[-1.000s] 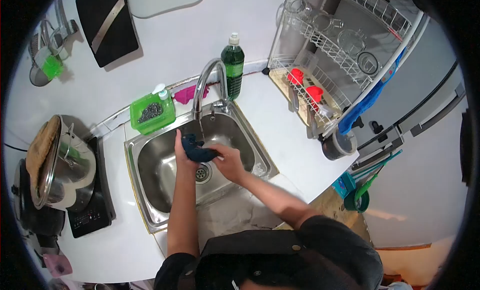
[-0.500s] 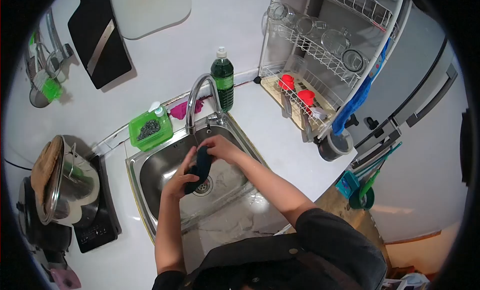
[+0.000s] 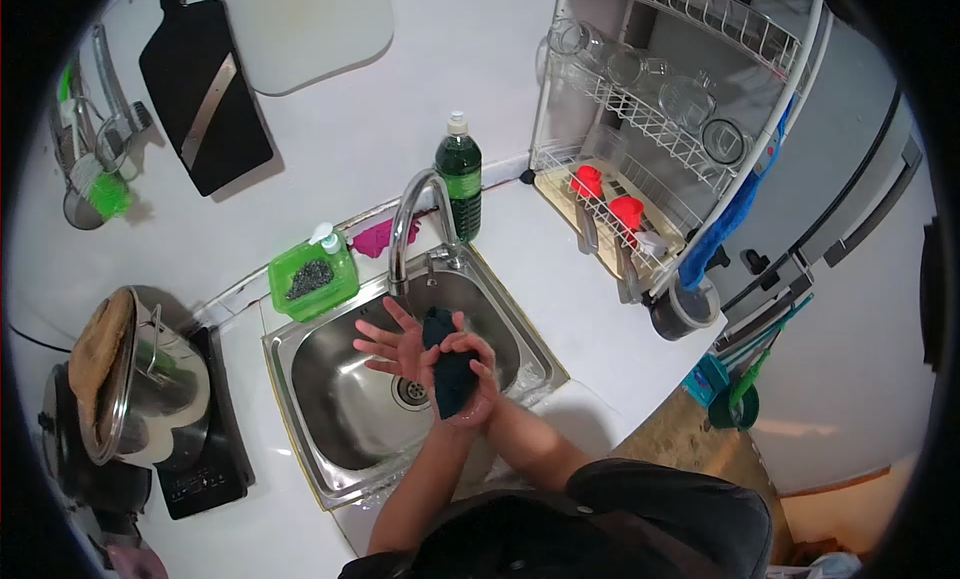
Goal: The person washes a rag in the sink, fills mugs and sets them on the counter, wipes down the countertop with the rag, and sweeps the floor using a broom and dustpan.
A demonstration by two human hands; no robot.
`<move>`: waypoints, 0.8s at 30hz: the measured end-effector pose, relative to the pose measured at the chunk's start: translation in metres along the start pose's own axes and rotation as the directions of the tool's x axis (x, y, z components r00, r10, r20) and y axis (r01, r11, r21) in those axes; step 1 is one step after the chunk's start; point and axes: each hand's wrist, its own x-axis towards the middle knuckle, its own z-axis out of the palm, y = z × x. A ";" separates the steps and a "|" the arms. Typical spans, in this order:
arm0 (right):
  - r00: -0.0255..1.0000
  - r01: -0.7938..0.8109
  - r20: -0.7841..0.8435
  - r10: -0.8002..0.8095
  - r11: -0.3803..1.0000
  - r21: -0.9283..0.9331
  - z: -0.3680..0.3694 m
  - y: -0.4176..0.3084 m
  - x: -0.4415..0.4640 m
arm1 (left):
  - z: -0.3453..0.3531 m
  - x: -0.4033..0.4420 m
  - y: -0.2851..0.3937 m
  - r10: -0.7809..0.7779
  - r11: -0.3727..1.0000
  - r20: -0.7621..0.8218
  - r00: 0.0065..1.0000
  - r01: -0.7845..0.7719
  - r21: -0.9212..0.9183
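Observation:
Over the sink (image 3: 330,429), my left hand (image 3: 392,347) is open, palm up with its fingers spread. My right hand (image 3: 478,364) has its fingers wrapped round a dark green scouring pad (image 3: 455,384). The pad lies against the palm and wrist of my left hand. Some wet suds show near the wrist. The curved faucet (image 3: 405,214) stands just beyond my hands, and the drain (image 3: 410,391) shows partly behind my left hand.
A green tray (image 3: 340,284) holds a steel-wool scrubber, with a pink cloth (image 3: 375,239) and a green bottle (image 3: 462,179) nearby. A wire dish rack (image 3: 640,114) stands right; a steel pot (image 3: 185,379) sits left on a black cooktop (image 3: 210,484).
My hands have moved right and nearer my body. My left hand has let the pad go and spread open; my right hand now presses the pad on my left palm and wrist.

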 end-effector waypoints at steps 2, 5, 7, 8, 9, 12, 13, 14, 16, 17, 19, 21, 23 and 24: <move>0.998 0.070 -0.005 -0.070 0.994 0.084 -0.012 -0.006 -0.004 | -0.005 -0.004 -0.001 -0.038 0.999 0.013 0.999 0.038 -0.024; 0.993 -0.114 -0.008 0.114 0.993 -0.035 -0.014 -0.034 -0.004 | -0.002 -0.015 0.017 -0.177 0.982 -0.045 0.983 0.179 0.053; 0.955 -0.293 -0.137 0.263 0.913 -0.285 -0.007 -0.051 -0.002 | -0.001 -0.027 0.043 -0.203 0.944 -0.236 0.950 0.254 0.209; 0.929 -0.365 -0.234 0.288 0.826 -0.430 -0.004 -0.055 0.000 | 0.000 -0.032 0.060 -0.148 0.901 -0.380 0.913 0.283 0.330; 0.897 -0.438 -0.328 0.298 0.707 -0.555 -0.002 -0.057 0.003 | 0.002 -0.034 0.071 -0.068 0.834 -0.503 0.862 0.325 0.445; 0.888 -0.453 -0.399 0.230 0.588 -0.670 -0.021 -0.050 -0.001 | -0.002 -0.035 0.085 0.503 0.165 -0.576 0.645 0.582 0.796; 0.880 -0.465 -0.428 0.207 0.561 -0.685 -0.030 -0.048 -0.001 | -0.014 -0.036 0.104 0.597 -0.101 -0.456 0.660 0.626 0.773; 0.890 -0.429 -0.443 0.107 0.523 -0.736 -0.039 -0.046 -0.001 | -0.032 -0.040 0.129 0.655 -0.351 -0.317 0.686 0.648 0.676; 0.889 -0.369 -0.448 -0.095 0.429 -0.824 -0.061 -0.038 -0.001 | -0.039 -0.041 0.141 0.652 -0.700 -0.060 0.756 0.630 0.337; 0.832 -0.332 -0.481 -0.278 0.445 -0.832 -0.071 -0.030 -0.003 | -0.035 -0.038 0.139 0.606 -0.791 0.040 0.794 0.597 0.133; 0.626 -0.249 -0.495 -0.602 0.448 -0.859 -0.091 -0.014 -0.002 | -0.025 -0.033 0.132 0.557 -0.809 0.132 0.820 0.571 -0.137; 0.328 -0.214 -0.567 -0.756 0.525 -0.824 -0.123 -0.001 0.010 | -0.016 -0.029 0.123 0.602 -0.750 0.146 0.785 0.619 -0.235; 0.150 -0.154 -0.603 -0.784 0.584 -0.797 -0.123 0.002 0.014 | -0.019 -0.033 0.124 0.576 -0.779 0.177 0.798 0.602 -0.177; 0.146 -0.114 -0.613 -0.777 0.602 -0.790 -0.109 -0.003 0.019 | -0.021 -0.032 0.125 0.557 -0.797 0.193 0.808 0.585 -0.149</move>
